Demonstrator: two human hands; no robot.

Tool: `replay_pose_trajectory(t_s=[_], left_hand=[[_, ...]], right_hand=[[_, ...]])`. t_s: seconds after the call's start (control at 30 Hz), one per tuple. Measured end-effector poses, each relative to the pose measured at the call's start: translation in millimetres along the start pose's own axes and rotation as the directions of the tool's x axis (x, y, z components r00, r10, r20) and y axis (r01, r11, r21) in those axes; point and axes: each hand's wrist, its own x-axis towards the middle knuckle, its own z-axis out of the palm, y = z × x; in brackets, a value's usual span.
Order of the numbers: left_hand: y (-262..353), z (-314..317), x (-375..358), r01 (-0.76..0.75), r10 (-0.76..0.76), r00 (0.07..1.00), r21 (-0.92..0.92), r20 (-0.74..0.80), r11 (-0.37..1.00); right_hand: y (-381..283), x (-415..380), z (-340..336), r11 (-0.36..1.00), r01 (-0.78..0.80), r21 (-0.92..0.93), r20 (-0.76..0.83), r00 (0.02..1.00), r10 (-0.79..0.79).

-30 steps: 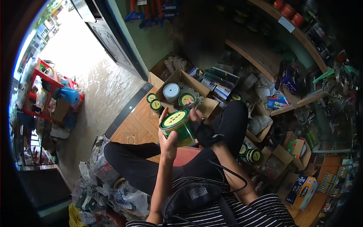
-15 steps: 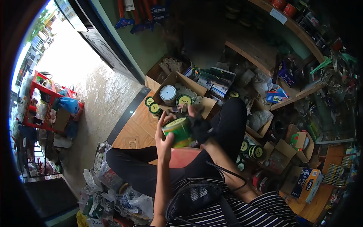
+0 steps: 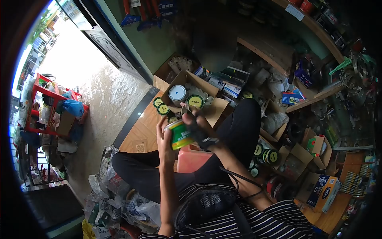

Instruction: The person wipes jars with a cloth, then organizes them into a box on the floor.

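A green tin (image 3: 182,135) with a yellow band is tilted between my hands above my lap. My left hand (image 3: 164,137) grips it from the left, fingers around its side. In a dark glove or wrap, my right hand (image 3: 199,126) is closed at the tin's upper right. A small dark object (image 3: 185,110) shows at its fingertips, too blurred to name. Just beyond stands a cardboard box (image 3: 210,86) holding a tin with a pale lid (image 3: 177,93), a tin with a yellow lid (image 3: 195,101) and several clear cylinders.
Below my hands is a pink plastic piece (image 3: 191,159). Small yellow-lidded tins (image 3: 162,109) stand left of the box, more tins (image 3: 270,156) by my right knee. Plastic bags (image 3: 119,199) pile at my left. A red rack (image 3: 45,105) stands near the open doorway.
The tin has shifted slightly left and tilted, showing more of its side. My right hand has moved up over its top, with the small dark object now visible at the fingertips.
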Motion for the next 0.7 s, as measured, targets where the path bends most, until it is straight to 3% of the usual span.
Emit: replay_pose_trajectory(t_s=[0.07, 0.13, 0.2, 0.27, 0.3, 0.37, 0.4, 0.5, 0.57, 0.6, 0.63, 0.7], left_hand=[[3.5, 2.0, 3.5, 0.049, -0.036, 0.998, 0.256, -0.055, 0.965], [-17.6, -8.6, 10.9, -0.059, 0.060, 0.998, 0.347, 0.007, 0.936], [-41.6, -27.1, 12.3, -0.176, 0.160, 0.980, 0.152, 0.115, 0.973], [0.5, 11.9, -13.6, -0.056, 0.076, 0.995, -0.247, 0.071, 0.967], [4.7, 16.3, -18.0, -0.074, 0.096, 0.992, -0.233, 0.083, 0.970], [4.7, 18.2, -17.2, -0.150, 0.166, 0.982, -0.168, 0.087, 0.974], [1.3, 17.8, -13.1, -0.208, 0.218, 0.973, -0.118, 0.075, 0.971], [2.1, -1.6, 0.9, -0.107, 0.134, 0.985, 0.225, -0.110, 0.969], [-7.6, -12.5, 6.4, 0.089, -0.089, 0.996, 0.005, 0.012, 0.996], [0.1, 2.0, -1.5, 0.184, -0.169, 0.979, -0.144, 0.113, 0.972], [2.3, 10.2, -6.6, 0.148, -0.141, 0.985, -0.073, 0.099, 0.986], [-0.2, 9.7, -7.8, -0.079, 0.064, 0.981, 0.078, 0.181, 0.994]], right_hand=[[-1.1, -5.6, 7.3, 0.891, 0.273, -0.364, -0.010, 0.955, -0.297], [-5.2, -10.1, 10.7, 0.836, 0.337, -0.432, 0.059, 0.936, -0.347], [-6.2, -8.4, 6.5, 0.861, 0.379, -0.339, 0.111, 0.925, -0.364], [3.0, -4.3, 4.2, 0.971, 0.235, 0.039, 0.013, 0.972, -0.235], [6.4, -3.6, 1.2, 0.835, -0.149, 0.529, 0.111, 0.988, 0.107], [21.8, -2.7, -2.0, 0.722, -0.326, 0.610, 0.143, 0.942, 0.305], [23.5, 0.7, 0.5, 0.779, -0.279, 0.562, 0.086, 0.956, 0.280], [15.8, -5.1, 7.6, 0.903, -0.117, 0.413, -0.076, 0.984, 0.162], [2.2, -10.4, 7.0, 0.968, -0.082, 0.238, -0.128, 0.985, 0.115], [-2.2, -16.2, 5.5, 0.972, 0.141, -0.188, -0.095, 0.982, -0.161], [-9.0, -16.3, 3.4, 0.976, 0.155, -0.153, -0.104, 0.980, -0.172], [-10.4, -12.3, -4.4, 0.995, 0.097, 0.024, -0.041, 0.995, -0.096]])
